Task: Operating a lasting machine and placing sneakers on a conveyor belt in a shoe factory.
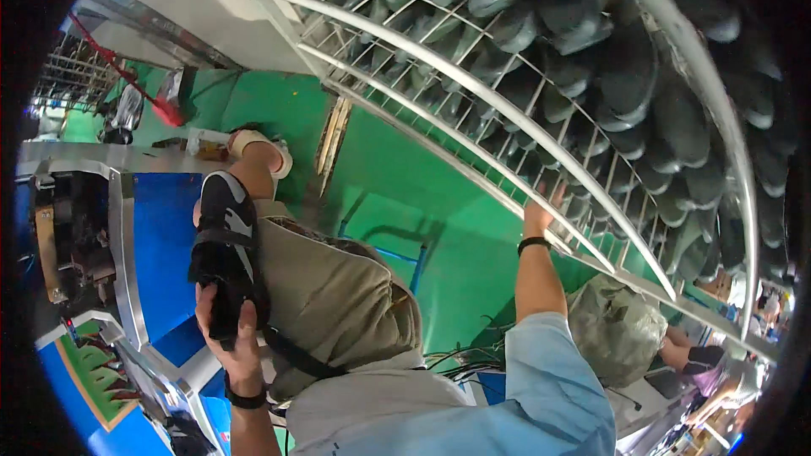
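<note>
At the lower left, my left hand (232, 342) is closed around the lower end of a black shoe (226, 241) with grey and white patches. The shoe stands roughly lengthwise beside my trouser leg, and my fingers cover part of it. My right arm stretches out to the right, where my right hand (543, 203) is at the metal rail of a wire rack (473, 165). Its fingers are blurred and partly lost among the bars. Many dark, shoe-shaped pieces (625, 76) fill the rack, close beyond that hand.
Green floor (380, 177) lies between me and the rack. On the left stands a metal-framed workbench (127, 245) with blue panels and machinery. A grey plastic bag (617, 321) sits near my right elbow, with cables (473, 355) nearby. Another person (718, 380) is at the far right.
</note>
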A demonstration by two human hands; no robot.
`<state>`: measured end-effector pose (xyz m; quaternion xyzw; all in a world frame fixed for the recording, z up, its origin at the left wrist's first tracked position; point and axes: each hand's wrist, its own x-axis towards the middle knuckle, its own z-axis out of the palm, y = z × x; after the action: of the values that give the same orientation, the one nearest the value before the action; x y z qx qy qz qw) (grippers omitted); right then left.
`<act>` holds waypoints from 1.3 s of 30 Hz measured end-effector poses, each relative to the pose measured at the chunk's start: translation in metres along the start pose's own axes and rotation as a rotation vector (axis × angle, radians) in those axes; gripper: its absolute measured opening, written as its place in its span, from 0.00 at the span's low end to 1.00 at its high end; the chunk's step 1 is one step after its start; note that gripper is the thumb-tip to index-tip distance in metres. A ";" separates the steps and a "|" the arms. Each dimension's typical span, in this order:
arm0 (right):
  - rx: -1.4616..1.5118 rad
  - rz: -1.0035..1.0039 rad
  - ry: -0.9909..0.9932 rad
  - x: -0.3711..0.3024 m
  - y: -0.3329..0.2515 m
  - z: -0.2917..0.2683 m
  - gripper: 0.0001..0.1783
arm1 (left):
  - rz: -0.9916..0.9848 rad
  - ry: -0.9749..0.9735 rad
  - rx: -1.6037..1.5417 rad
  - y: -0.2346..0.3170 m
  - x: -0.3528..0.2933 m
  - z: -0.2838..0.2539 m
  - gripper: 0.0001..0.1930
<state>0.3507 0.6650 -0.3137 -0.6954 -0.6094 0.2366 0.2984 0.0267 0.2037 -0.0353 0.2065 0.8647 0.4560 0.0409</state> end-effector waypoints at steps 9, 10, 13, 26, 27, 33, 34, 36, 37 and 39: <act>-0.171 -0.010 -0.028 0.051 0.019 0.044 0.26 | -0.069 -0.029 0.157 0.035 -0.003 -0.007 0.30; -0.173 -0.021 -0.043 0.056 0.020 0.053 0.26 | -0.078 -0.069 0.190 0.036 -0.005 -0.012 0.30; 0.014 -0.026 -0.028 0.060 0.031 0.058 0.27 | 0.019 -0.124 0.382 0.035 -0.004 -0.028 0.31; 0.716 -0.327 0.150 0.218 0.102 0.012 0.18 | -0.195 -0.071 -0.070 0.008 -0.026 -0.075 0.22; 0.052 -0.216 -0.127 0.101 0.118 0.061 0.17 | -0.197 -0.104 0.044 0.017 -0.035 -0.101 0.22; -0.865 -0.599 -0.846 0.027 0.021 0.054 0.20 | -0.372 0.301 -0.444 -0.050 -0.193 -0.280 0.27; -0.515 -0.296 -0.985 -0.021 -0.012 0.068 0.22 | -0.389 0.389 -0.404 -0.047 -0.227 -0.319 0.28; 0.277 0.393 -0.981 -0.110 -0.120 0.075 0.25 | -0.395 0.572 -0.333 -0.039 -0.286 -0.384 0.28; 0.269 0.367 -1.021 -0.141 -0.157 0.080 0.29 | -0.389 0.646 -0.289 -0.044 -0.309 -0.412 0.29; 0.327 0.232 -1.085 -0.169 -0.223 0.081 0.29 | -0.390 0.738 -0.240 -0.079 -0.332 -0.450 0.29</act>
<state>0.1125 0.5257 -0.2204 -0.4820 -0.5505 0.6814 0.0189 0.1872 -0.3136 0.1235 -0.1437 0.7849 0.5805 -0.1620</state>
